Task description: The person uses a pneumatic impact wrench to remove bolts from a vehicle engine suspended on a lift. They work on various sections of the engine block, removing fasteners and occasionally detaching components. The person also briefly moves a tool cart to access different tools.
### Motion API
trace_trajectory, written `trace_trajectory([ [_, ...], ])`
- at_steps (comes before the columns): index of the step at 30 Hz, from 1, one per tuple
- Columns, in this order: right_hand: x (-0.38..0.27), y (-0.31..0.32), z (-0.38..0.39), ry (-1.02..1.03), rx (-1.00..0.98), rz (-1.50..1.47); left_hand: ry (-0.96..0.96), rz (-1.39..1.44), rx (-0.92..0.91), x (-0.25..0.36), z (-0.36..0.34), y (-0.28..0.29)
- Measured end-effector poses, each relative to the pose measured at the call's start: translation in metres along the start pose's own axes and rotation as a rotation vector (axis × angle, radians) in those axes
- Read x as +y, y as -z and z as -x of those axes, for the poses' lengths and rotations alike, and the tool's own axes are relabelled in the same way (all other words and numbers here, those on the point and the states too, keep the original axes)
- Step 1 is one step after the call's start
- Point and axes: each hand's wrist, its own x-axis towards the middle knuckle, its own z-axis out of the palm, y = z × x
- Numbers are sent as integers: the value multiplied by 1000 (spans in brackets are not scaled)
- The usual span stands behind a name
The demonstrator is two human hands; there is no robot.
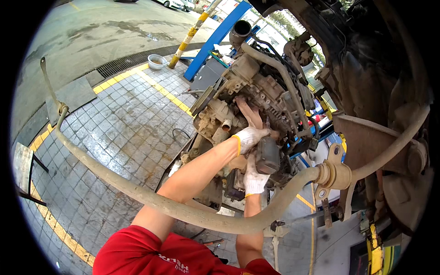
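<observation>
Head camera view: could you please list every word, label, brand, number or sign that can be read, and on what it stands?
Red shirt: white lettering, readable, but I do not copy it out.
Engine: no text that I can read.
White cars: any text is too small to read.

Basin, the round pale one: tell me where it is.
In the head view, the basin is left of centre near the top, just left of the yellow-and-white post and beside the drain grate.

Head camera: worn fisheye, above and behind left hand [250,139] and right hand [255,178]
Facing: down and forward, past both hands to the engine [271,90]
Nearness: near both hands
</observation>
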Motion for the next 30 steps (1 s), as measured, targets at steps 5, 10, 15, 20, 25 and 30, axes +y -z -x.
trace_trajectory([
  [5, -12, -4, 0, 8, -1, 106, 15, -127, 47, 7, 4, 1],
  [10, -42, 9, 5, 47, 90, 160, 42, 26, 13, 17, 22, -18],
  [15, 0, 22, 5, 50, 91, 67, 53, -23, -22, 15, 32, -39],
  [20, 3, 14, 1, 69, -116, 131, -74, -76, 14, -8, 0, -18],
  [25, 18, 1, -5, 65, -133, -118, -249, -317, -58, -19, -24, 8],
  [30, -28, 8, 7, -124, -94, -328, -295, -999, 437, 6, -8, 4],
])
